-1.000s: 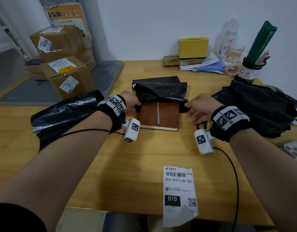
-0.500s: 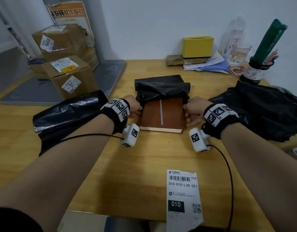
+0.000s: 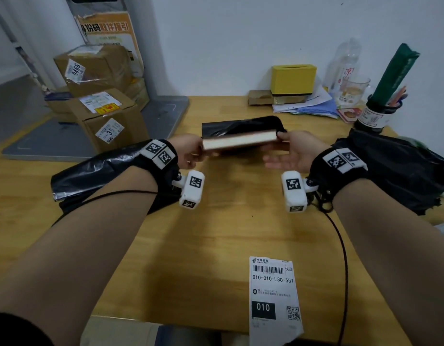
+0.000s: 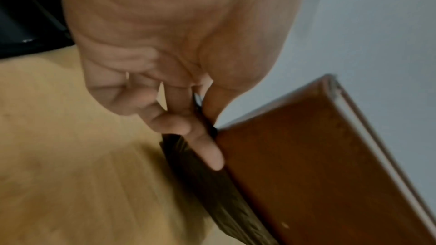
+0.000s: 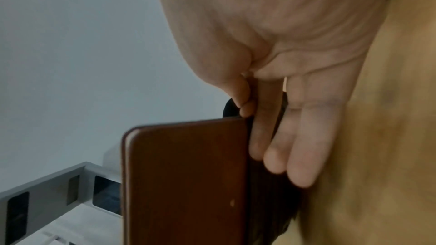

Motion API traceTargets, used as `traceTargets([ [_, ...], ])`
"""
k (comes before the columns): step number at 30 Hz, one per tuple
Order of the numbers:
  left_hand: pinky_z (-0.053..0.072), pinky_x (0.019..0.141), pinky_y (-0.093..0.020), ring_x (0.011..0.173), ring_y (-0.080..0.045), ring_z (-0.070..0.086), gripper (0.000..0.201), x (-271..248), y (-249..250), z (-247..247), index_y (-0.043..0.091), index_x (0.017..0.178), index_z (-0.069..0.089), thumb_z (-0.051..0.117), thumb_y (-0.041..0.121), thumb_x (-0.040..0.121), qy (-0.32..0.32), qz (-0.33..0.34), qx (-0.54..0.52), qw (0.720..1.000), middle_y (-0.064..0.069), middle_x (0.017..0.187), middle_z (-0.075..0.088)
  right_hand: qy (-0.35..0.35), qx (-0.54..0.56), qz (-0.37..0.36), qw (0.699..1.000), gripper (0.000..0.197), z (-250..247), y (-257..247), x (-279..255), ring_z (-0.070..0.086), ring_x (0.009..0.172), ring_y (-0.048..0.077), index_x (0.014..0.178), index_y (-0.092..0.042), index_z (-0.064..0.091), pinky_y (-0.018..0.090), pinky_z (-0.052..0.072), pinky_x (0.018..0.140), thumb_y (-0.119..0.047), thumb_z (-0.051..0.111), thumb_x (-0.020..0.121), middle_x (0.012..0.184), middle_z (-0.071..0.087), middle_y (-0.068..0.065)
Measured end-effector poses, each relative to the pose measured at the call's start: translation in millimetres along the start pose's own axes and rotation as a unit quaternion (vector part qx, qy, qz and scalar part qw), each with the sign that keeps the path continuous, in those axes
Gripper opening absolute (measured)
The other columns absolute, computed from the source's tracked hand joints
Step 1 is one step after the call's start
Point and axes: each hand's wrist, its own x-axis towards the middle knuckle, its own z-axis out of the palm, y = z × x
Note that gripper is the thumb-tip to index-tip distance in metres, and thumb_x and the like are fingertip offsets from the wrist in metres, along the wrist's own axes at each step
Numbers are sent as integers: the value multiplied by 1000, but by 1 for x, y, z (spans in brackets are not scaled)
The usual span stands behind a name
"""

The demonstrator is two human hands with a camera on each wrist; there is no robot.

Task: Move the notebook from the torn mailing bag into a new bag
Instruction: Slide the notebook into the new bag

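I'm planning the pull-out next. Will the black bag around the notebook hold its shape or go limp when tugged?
Probably limp: the bag is thin, creased film that sags behind the notebook. The glossy film looks slippery, so it should slide off. The notebook likely stays stiff: it spans flat between the left hand and right hand.

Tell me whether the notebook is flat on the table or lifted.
Lifted: the notebook is off the table, edge towards the camera, a hand on each side.
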Motion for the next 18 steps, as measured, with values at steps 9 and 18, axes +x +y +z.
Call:
traceTargets([
  [9, 34, 59, -24, 70, -10, 54, 14, -14, 37, -9, 23, 108, 58, 45, 23, 102, 6, 60, -167, 984, 10, 80, 75, 3, 96, -72, 993, 29, 16, -33, -6, 68, 81, 29, 84, -15, 49, 44, 63, 62, -26, 39, 109, 75, 78, 8],
  [18, 57, 78, -46, 94, -20, 70, 13, -25, 59, -10, 21, 107, 55, 51, 32, 101, -24, 209, -316, 925, 5, 99, 74, -47, 90, -228, 968, 33, 34, -55, -29, 54, 124, 34, 84, -23, 44, 87, 15, 99, -40, 33, 110, 118, 76, -7],
])
